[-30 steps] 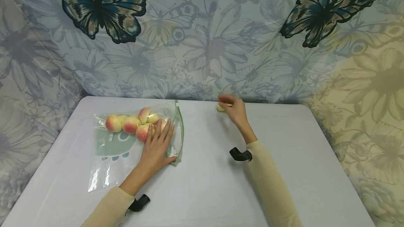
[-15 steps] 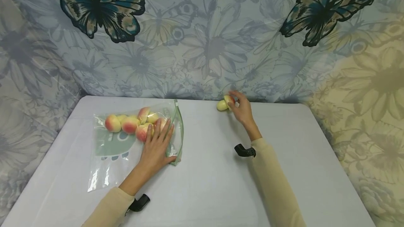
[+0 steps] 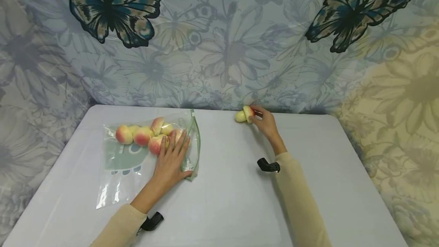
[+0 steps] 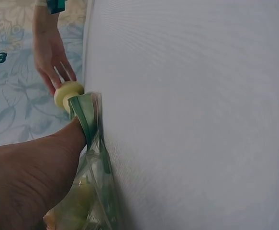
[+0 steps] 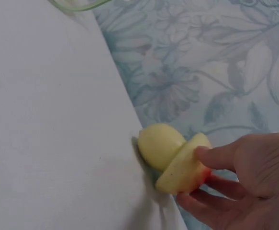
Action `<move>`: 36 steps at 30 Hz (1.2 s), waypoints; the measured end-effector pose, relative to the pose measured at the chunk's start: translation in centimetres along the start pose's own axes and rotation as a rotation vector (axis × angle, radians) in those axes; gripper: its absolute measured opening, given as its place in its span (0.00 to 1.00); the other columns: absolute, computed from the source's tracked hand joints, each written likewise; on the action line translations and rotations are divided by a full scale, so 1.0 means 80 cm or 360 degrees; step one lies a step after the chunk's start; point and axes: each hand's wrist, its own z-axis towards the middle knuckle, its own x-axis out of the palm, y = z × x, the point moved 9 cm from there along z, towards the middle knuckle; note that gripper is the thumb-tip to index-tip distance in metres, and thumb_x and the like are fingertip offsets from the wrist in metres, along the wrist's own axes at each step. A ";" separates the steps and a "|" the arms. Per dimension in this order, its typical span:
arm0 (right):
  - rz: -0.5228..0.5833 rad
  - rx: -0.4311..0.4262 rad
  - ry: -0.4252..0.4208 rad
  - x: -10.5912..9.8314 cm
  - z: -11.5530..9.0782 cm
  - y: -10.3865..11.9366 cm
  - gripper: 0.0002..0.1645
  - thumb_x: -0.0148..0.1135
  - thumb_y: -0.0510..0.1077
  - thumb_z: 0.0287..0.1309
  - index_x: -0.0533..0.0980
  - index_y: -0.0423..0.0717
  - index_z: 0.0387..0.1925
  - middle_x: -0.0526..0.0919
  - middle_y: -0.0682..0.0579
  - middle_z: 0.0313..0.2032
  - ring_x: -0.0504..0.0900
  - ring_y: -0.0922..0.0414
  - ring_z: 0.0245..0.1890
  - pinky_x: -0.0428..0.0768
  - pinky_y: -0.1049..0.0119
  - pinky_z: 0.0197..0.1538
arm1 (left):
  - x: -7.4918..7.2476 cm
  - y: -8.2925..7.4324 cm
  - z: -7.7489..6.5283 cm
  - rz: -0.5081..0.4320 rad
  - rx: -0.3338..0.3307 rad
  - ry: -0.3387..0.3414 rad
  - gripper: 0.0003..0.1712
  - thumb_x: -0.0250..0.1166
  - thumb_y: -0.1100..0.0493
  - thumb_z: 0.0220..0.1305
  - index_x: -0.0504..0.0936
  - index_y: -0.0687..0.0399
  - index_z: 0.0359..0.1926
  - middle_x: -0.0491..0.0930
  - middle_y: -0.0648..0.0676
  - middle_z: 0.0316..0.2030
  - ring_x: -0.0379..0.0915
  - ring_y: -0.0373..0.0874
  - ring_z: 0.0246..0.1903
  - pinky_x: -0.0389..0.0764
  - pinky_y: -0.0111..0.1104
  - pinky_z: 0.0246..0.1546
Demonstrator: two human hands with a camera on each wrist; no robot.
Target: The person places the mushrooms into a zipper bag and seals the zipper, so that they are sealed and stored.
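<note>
At the table's far edge my right hand (image 3: pixel 267 125) pinches a yellow-and-red peach (image 5: pixel 186 167) between thumb and fingers. Its pale side looks flattened in the right wrist view. That peach touches a plain yellow rounded fruit (image 5: pixel 161 146), which sits just to its left in the head view. My left hand (image 3: pixel 169 163) rests with spread, straight fingers on a clear zip bag (image 3: pixel 127 159) lying flat. Several red-and-yellow peaches (image 3: pixel 124 134) are inside the bag, partly covered by those fingers. The bag's green zip edge (image 4: pixel 85 117) shows beside the left thumb in the left wrist view.
A white table (image 3: pixel 219 201) carries everything. Behind it stands a wall (image 3: pixel 219 48) with a flower and butterfly pattern. Black wrist devices (image 3: pixel 268 165) are worn at both sleeves.
My right hand has shifted slightly right and now shows the peach in its fingers, with the yellow fruit uncovered beside it. The left hand and the bag have stayed put.
</note>
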 end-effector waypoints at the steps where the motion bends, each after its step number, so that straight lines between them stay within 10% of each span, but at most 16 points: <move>1: 0.0011 0.0004 -0.0017 0.000 -0.001 -0.001 0.29 0.60 0.34 0.64 0.67 0.30 0.65 0.69 0.34 0.65 0.70 0.38 0.64 0.73 0.50 0.62 | 0.000 0.000 0.000 0.0004 0.0000 0.0002 0.71 0.82 0.37 0.29 0.61 0.62 0.72 0.51 0.62 0.75 0.41 0.64 0.73 0.44 0.59 0.70; 12: 0.0033 0.0082 0.0028 0.009 0.001 -0.015 0.39 0.63 0.38 0.63 0.59 0.36 0.71 0.60 0.37 0.71 0.65 0.39 0.68 0.72 0.50 0.63 | 0.001 -0.002 -0.002 0.0019 -0.0019 0.0044 0.71 0.81 0.36 0.31 0.59 0.61 0.73 0.50 0.61 0.75 0.40 0.63 0.74 0.43 0.59 0.70; 36: 0.0206 -0.0089 -0.0149 0.017 -0.014 0.010 0.33 0.71 0.35 0.54 0.72 0.36 0.62 0.73 0.39 0.63 0.76 0.42 0.59 0.77 0.52 0.58 | 0.003 0.001 0.000 0.0027 -0.0016 0.0045 0.71 0.81 0.36 0.32 0.58 0.61 0.74 0.48 0.61 0.76 0.38 0.63 0.74 0.41 0.59 0.71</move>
